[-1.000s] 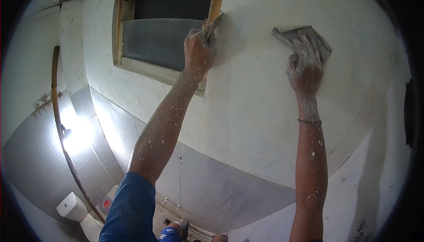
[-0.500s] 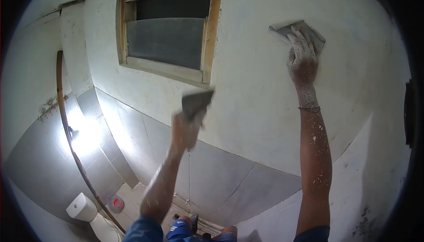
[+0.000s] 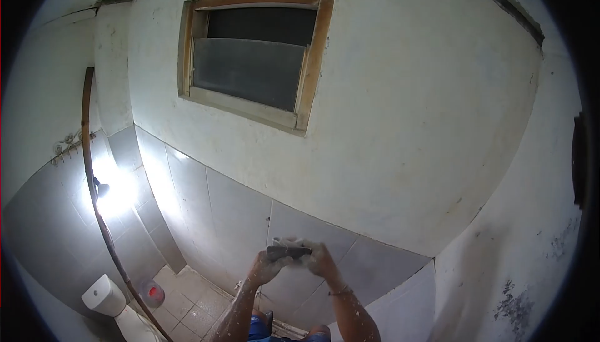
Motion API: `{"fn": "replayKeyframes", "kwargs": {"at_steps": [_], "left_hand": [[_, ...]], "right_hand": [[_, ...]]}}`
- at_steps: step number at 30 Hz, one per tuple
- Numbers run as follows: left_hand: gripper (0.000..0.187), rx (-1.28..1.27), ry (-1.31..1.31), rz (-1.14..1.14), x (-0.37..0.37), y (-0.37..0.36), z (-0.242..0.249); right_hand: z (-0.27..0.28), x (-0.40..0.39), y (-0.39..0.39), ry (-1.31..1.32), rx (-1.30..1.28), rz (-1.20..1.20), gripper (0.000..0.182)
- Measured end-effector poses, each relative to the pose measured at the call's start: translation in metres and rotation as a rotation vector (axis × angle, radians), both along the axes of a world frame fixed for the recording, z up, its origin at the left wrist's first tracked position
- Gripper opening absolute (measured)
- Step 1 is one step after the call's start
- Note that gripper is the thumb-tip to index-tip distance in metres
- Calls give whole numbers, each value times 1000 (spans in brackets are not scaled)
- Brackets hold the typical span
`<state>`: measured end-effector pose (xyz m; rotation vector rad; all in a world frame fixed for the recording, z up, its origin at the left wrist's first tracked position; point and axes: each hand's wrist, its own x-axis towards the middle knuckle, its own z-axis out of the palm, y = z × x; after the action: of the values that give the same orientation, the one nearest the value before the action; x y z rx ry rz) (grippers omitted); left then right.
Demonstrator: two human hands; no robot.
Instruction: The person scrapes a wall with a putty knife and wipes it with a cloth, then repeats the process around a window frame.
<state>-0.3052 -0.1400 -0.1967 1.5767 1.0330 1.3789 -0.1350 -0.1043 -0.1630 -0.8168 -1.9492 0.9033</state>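
Observation:
Both my hands are close together low in the middle of the view, in front of the tiled part of the wall. My left hand (image 3: 265, 269) is closed around a dark scraper (image 3: 289, 252), turned so that it looks like a short dark bar. My right hand (image 3: 322, 262), dusty white, is closed at the other end of it. Behind the scraper, a pale, bent sheet that looks like the sandpaper (image 3: 292, 241) shows between my fingers. Blur hides exactly how my right fingers grip it.
Above is a painted wall (image 3: 400, 111) with a wood-framed window (image 3: 303, 123). Grey tiles (image 3: 240, 204) line its lower part. A bright lamp (image 3: 103, 189) shines at left beside a long bamboo pole (image 3: 100, 217). Below are a toilet (image 3: 105, 296) and a pinkish container (image 3: 152, 293).
My right hand has left the upper wall with the sandpaper and come down. My left hand has also lowered with the scraper, and the two hands have met. The view has shifted slightly.

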Motion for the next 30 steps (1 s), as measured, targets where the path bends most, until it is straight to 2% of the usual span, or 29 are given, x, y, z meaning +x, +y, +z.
{"fn": "replayKeyframes", "kwargs": {"at_steps": [4, 6, 7, 9, 10, 12, 13, 14, 16, 18, 20, 22, 24, 25, 26, 27, 28, 30], "left_hand": [[25, -66, -171, -81, 5, -7, -20], [24, -133, -132, -18, 7, 0, -34], [24, -139, -137, -24, 7, 3, -39], [26, -356, -232, 99, 5, 9, -41], [26, -355, -231, 87, 10, 10, -39], [27, -248, -257, 121, 24, 8, -32], [29, -262, -256, 75, 33, 5, -26], [29, -279, -240, 108, 44, -4, -17], [31, -323, -321, 29, 54, -2, -28], [31, -323, -365, -12, 61, -6, -26], [32, -327, -411, -49, 68, -9, -27], [34, -176, -279, -66, 74, -7, -31], [38, -180, -315, -152, 72, -7, -36], [37, -192, -334, -250, 69, -6, -43], [36, -206, -348, -351, 66, -4, -48], [35, -176, -392, -303, 61, 1, -49], [35, -181, -389, -313, 53, 2, -36], [36, -146, -292, -120, 38, 7, -6]], "right_hand": [[-37, 11, -6, -26, -76, -28, 24], [-43, 14, -14, -38, 154, -286, 29], [-43, 18, -19, -45, 150, -291, 29], [-38, 23, -33, 102, -46, -476, 40], [-38, 24, -41, 102, -43, -488, 40], [-40, 19, -60, -29, -81, -224, 57], [-37, 13, -68, -108, -34, -180, 71], [-42, 13, -69, -106, -41, -188, 71], [-54, 15, -67, -185, -17, -339, 80], [-49, 24, -63, -233, -41, -314, 79], [-42, 26, -65, -439, 62, -337, 75], [-54, 29, -64, -371, -6, -333, 77], [-55, 33, -67, -299, 197, -285, 80], [-50, 33, -70, -308, 196, -288, 80], [-44, 32, -77, -238, 24, -374, 77], [-37, 30, -80, -162, -149, -462, 74], [-34, 34, -75, -159, 11, -504, 71], [-21, 54, -52, -185, 421, -607, 67]]}}
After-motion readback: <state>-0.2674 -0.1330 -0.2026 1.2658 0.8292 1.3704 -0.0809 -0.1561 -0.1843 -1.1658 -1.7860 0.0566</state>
